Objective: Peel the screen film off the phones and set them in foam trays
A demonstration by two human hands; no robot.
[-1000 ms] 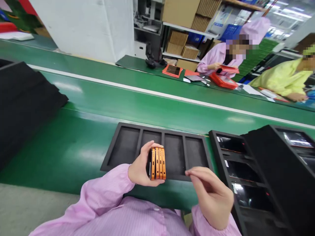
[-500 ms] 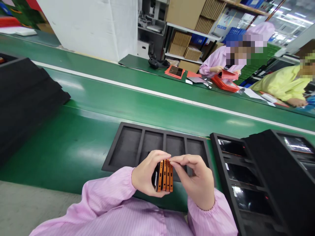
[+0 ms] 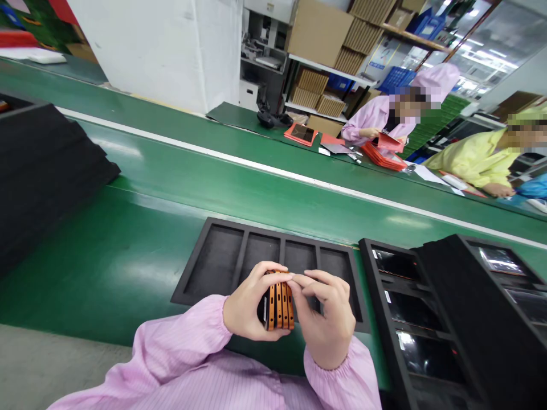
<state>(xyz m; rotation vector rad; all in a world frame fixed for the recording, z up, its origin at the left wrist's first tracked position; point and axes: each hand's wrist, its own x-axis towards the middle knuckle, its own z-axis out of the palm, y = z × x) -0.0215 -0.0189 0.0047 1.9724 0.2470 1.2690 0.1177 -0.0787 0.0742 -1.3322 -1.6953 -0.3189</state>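
The left hand [image 3: 245, 310] is holding four orange-edged phones [image 3: 278, 307] side by side, its thumb pressing at their near end and its fingers curling around the far end. The phones' edges with small openings are facing the camera. The right hand [image 3: 328, 319] is bringing its fingertips narrowly together at the stack's far right corner; whether they are gripping anything there, one cannot tell. The stack is overlapping, in view, the near part of a black compartment tray [image 3: 195, 256], which is lying on the green tabletop [image 3: 106, 245]. Just to the right, a second black tray [image 3: 378, 296] is holding dark-screened phones [image 3: 414, 309], and to the left black trays [image 3: 47, 182] are standing piled. Across the tabletop, a co-worker in pink [image 3: 371, 119] is holding a red-orange sheet [image 3: 390, 142], and a co-worker in yellow [image 3: 470, 156] is resting an arm near papers.
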